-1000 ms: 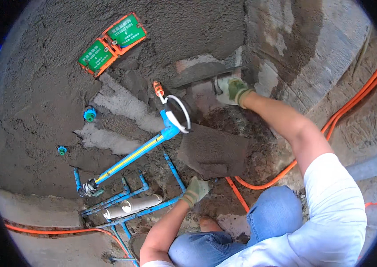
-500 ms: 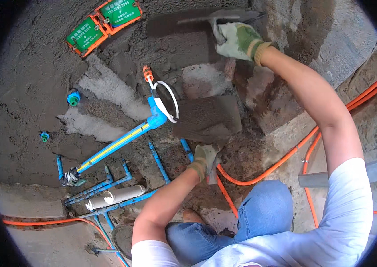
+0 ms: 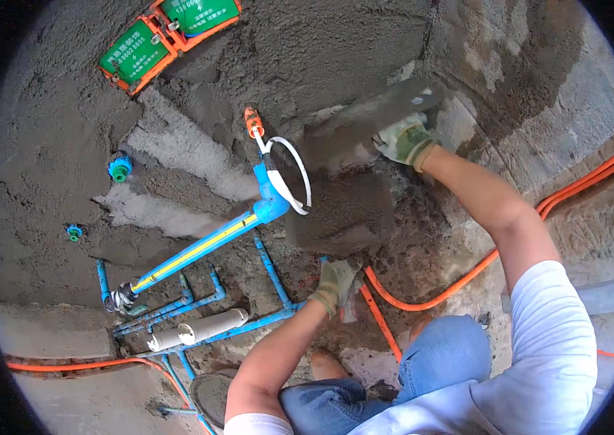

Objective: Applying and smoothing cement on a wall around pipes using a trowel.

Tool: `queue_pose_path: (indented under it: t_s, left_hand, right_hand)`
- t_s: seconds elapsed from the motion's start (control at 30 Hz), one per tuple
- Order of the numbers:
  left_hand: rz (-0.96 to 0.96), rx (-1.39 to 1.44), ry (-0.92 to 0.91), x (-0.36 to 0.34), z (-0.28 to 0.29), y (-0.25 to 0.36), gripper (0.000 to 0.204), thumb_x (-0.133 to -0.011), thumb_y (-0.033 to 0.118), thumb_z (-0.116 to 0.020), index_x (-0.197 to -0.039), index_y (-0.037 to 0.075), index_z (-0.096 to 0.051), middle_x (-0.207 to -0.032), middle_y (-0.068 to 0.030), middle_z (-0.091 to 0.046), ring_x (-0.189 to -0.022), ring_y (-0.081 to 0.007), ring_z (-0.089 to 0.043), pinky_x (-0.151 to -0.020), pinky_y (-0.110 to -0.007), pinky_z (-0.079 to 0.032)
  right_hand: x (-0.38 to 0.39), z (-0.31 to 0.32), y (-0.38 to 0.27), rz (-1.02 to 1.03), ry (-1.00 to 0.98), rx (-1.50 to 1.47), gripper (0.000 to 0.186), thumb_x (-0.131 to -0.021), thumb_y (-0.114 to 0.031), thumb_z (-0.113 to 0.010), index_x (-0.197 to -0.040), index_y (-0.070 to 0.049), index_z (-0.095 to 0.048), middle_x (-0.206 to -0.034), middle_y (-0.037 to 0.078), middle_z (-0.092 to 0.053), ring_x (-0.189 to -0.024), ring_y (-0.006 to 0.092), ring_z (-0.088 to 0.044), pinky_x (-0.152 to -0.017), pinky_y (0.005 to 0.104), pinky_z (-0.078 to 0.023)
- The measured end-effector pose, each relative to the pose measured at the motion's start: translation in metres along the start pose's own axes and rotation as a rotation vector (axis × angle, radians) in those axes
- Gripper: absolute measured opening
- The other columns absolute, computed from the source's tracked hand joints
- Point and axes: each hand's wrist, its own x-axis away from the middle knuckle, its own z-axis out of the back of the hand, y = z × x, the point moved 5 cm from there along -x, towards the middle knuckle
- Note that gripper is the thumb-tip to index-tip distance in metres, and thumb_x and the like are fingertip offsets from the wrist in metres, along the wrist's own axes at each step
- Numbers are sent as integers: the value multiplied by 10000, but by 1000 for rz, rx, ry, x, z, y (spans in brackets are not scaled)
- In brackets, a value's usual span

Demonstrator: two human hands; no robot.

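My right hand (image 3: 403,140), in a white and green work glove, is closed round the handle of a plastering trowel (image 3: 365,119). The trowel's wide blade is blurred by motion and lies between the wall and a square mortar hawk (image 3: 339,214). Grey wet mortar covers the top of this hawk. Below its near edge, my gloved left hand (image 3: 336,283) is closed, apparently on the hawk's handle, which the board and glove hide. Fresh rough mortar (image 3: 336,51) coats the wall ahead.
A blue pipe with a yellow stripe (image 3: 202,246) and a white cable loop (image 3: 300,167) stick out left of the hawk. Green-covered junction boxes (image 3: 133,54) sit in the wall. Blue water pipes (image 3: 271,268), white pipe pieces (image 3: 213,325) and orange conduits (image 3: 459,279) run low down.
My right hand has brought the trowel down and nearer, from the upper wall toward the hawk. The left hand and hawk have shifted slightly in the picture as the view moved.
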Motion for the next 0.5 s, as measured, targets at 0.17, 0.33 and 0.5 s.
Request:
queue_pose_path:
  t_s: [0.17, 0.33, 0.5]
  left_hand:
    - [-228, -533, 82, -6, 0, 30, 197, -883, 230, -578, -819, 48, -617, -628, -63, -597, -556, -156, -584, -460, -316, -429]
    - [113, -443, -136, -31, -13, 88, 75, -787, 149, -583, -756, 98, -628, -633, -109, -615, -615, -243, -634, -556, -369, -479]
    - [83, -354, -123, -53, -19, 115, 240, -908, 179, -474, -756, 54, -611, -600, -97, -589, -529, -196, -584, -477, -339, -450]
  right_hand:
    - [4, 31, 4, 209, 329, -105, 279, -753, -351, -586, -851, -98, -648, -788, 153, -646, -738, 355, -630, -674, 445, -490]
    - [3, 57, 17, 192, 259, -81, 261, -721, -339, -614, -813, -95, -639, -801, 170, -648, -750, 369, -627, -676, 451, -495]
    - [16, 120, 19, 115, 320, -109, 292, -732, -331, -602, -874, -76, -619, -881, 180, -651, -827, 373, -624, -715, 457, -500]
